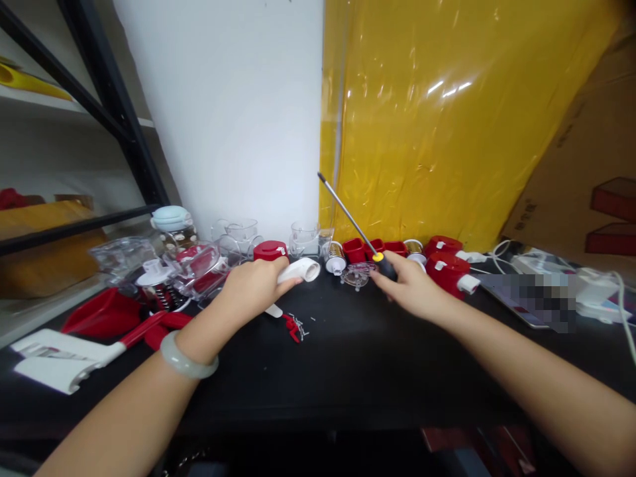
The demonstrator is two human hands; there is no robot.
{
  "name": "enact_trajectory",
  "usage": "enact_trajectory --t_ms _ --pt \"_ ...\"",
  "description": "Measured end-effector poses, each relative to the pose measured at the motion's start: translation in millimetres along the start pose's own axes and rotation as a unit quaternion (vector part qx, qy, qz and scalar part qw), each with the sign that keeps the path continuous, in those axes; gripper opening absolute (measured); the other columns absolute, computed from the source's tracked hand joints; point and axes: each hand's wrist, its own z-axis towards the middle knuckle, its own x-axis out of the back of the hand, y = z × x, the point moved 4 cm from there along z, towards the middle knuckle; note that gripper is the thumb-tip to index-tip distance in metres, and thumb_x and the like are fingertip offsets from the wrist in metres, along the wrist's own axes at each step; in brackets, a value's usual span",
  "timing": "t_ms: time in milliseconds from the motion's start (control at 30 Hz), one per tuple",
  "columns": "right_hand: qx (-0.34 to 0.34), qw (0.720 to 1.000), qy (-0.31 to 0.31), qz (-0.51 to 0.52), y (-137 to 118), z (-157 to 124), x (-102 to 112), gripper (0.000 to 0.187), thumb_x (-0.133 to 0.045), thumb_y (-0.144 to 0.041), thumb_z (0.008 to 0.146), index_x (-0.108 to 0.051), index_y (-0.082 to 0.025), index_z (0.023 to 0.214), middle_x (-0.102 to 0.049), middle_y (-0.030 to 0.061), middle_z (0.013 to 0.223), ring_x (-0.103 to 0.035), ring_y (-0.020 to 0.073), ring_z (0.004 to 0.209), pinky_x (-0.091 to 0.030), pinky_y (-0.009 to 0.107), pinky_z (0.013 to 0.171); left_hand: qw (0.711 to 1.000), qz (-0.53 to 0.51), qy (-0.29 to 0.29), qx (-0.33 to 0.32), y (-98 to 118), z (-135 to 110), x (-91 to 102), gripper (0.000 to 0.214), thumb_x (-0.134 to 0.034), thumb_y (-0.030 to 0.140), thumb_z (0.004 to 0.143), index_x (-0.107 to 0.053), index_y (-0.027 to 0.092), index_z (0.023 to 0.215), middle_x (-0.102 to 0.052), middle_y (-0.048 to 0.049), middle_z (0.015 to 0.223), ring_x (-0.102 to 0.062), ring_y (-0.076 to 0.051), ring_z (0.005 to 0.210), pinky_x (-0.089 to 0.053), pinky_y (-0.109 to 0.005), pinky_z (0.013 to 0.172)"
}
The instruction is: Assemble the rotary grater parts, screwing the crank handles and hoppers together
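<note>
My left hand [254,288] is closed around a white plastic part with a round hollow end [300,270], held above the table. A screwdriver [354,224] with a black and yellow handle is gripped in my right hand [413,286], its long shaft slanting up to the left and its tip touching nothing. Below and between my hands, a small pile of screws [301,328] lies beside a small red piece [290,324]. Just behind my right hand is a clear plastic part [356,275]. A white flat end [273,310] shows under my left hand.
Red housings [453,271], red cups [354,250] and clear containers [238,232] line the back of the black table [348,371]. At left lie a red scoop-shaped part [104,313] and a white panel [59,358]. A tablet [511,301] and white cables are on the right.
</note>
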Motion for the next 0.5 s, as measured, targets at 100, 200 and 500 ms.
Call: enact_trajectory --t_ms 100,200,500 --pt "-0.007 0.99 0.01 0.139 -9 9 -38 0.019 -0.058 -0.04 0.086 -0.059 -0.021 0.086 -0.067 0.0 0.078 -0.062 0.016 0.072 -0.046 0.028 0.066 1.0 -0.009 0.009 0.003 3 0 -2.1 0.053 -0.033 0.065 0.094 -0.061 0.021 0.103 -0.072 -0.0108 0.084 -0.07 -0.03 0.079 -0.044 -0.033 0.063" --pt "-0.001 0.987 0.055 0.152 -19 20 -70 0.016 -0.063 -0.032 0.081 -0.065 -0.02 0.091 -0.072 0.003 0.089 -0.065 0.0167 0.08 -0.048 0.028 0.074 1.0 -0.023 0.004 -0.005 6 0 -6.1 0.052 -0.034 0.065 0.094 -0.061 0.02 0.101 -0.072 -0.0111 0.084 -0.07 -0.031 0.08 -0.045 -0.033 0.062" --pt "-0.004 0.992 0.097 0.08 -28 40 -96 0.016 -0.065 -0.033 0.082 -0.07 -0.019 0.09 -0.074 0.0056 0.086 -0.066 0.0197 0.078 -0.047 0.03 0.073 1.0 -0.019 -0.01 0.009 9 0 -6.9 0.052 -0.036 0.063 0.093 -0.061 0.019 0.102 -0.073 -0.0146 0.09 -0.071 -0.033 0.088 -0.049 -0.036 0.069"
